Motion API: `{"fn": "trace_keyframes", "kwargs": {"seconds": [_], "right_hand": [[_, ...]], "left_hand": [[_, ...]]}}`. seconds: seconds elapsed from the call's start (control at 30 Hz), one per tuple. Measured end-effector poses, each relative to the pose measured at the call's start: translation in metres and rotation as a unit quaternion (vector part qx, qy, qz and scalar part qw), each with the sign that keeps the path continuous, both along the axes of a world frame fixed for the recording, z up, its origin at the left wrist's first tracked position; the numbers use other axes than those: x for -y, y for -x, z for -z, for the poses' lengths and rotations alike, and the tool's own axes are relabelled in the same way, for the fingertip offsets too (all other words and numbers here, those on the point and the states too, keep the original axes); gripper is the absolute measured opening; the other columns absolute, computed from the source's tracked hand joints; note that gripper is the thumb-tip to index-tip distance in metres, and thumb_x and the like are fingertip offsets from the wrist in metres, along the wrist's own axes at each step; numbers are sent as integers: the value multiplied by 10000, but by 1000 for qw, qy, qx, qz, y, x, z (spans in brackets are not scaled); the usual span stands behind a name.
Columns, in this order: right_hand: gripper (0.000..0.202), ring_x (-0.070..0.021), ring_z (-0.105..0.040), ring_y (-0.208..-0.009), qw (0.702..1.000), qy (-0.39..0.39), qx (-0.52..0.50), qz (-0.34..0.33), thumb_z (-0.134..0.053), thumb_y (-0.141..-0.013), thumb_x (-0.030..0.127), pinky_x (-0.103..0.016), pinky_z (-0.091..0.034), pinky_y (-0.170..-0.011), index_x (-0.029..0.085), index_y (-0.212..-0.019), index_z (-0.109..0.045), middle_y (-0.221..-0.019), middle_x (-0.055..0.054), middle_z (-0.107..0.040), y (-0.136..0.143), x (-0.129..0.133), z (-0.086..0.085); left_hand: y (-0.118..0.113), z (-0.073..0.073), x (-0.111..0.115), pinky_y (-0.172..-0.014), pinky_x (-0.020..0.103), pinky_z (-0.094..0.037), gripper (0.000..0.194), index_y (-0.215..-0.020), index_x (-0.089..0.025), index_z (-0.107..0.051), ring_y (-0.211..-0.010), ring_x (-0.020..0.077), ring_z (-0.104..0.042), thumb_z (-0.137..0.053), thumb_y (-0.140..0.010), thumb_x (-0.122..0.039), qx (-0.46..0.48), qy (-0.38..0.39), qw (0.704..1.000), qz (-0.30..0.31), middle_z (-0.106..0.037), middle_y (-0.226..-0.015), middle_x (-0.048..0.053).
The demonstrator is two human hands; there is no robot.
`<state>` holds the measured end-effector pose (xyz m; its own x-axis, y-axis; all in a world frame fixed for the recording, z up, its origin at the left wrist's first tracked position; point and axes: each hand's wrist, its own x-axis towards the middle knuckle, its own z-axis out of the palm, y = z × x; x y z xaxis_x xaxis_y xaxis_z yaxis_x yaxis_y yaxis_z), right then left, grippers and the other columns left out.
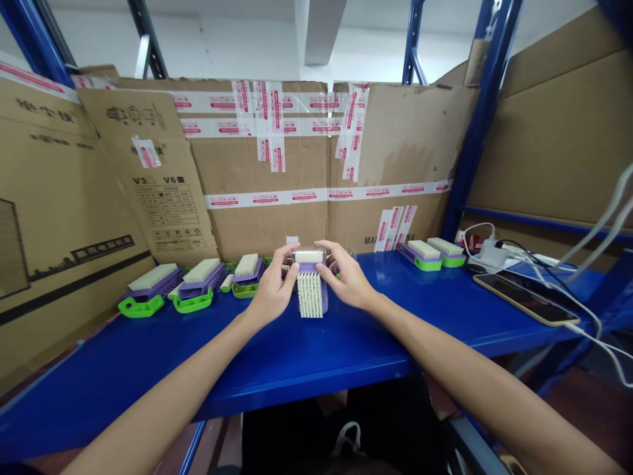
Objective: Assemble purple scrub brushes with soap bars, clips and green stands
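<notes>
My left hand point(274, 284) and my right hand point(347, 276) are both closed on a purple brush point(310, 295) with rows of cream bristles. Its bristles face me and hang below my thumbs. Along the brush's top end, between my fingers, runs a clear plastic part point(309, 254) with a cream piece inside. My thumbs press on its near side, while the other fingers wrap behind and are partly hidden. Just left of my left hand lies a similar purple brush point(248, 267) with a green handle piece.
More purple and green brushes point(199, 280) lie on the left of the blue shelf point(316, 359), with others point(424, 254) at the back right. A phone point(524, 298), a white charger point(493, 253) and cables occupy the right end. Taped cardboard point(262, 224) walls the back.
</notes>
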<state>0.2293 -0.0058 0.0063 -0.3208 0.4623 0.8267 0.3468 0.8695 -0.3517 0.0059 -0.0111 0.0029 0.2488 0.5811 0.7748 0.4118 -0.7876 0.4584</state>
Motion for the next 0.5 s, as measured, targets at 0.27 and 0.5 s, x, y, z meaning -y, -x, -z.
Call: {"fn": "trace_keyframes", "kwargs": {"seconds": [0.27, 0.5], "right_hand": [[545, -199, -643, -825, 999, 32, -13, -1, -731, -1014, 471, -427, -611, -818, 273, -1476, -520, -1207, -90, -674, 1, -6, 5], [350, -251, -668, -974, 1000, -21, -5, 4, -526, -1127, 423, -466, -600, -921, 294, -1451, -567, -1085, -73, -677, 1, -7, 4]], "left_hand": [[2, -6, -1, -1104, 471, -538, 390, -1434, -259, -572, -1300, 271, -648, -442, -1139, -478, 31, 15, 999, 20, -638, -1468, 121], [-1, 4, -5, -1163, 550, -511, 967, -1660, -318, -286, -1458, 367, -549, -837, -896, -537, -8, 86, 993, 82, -490, -1612, 174]]}}
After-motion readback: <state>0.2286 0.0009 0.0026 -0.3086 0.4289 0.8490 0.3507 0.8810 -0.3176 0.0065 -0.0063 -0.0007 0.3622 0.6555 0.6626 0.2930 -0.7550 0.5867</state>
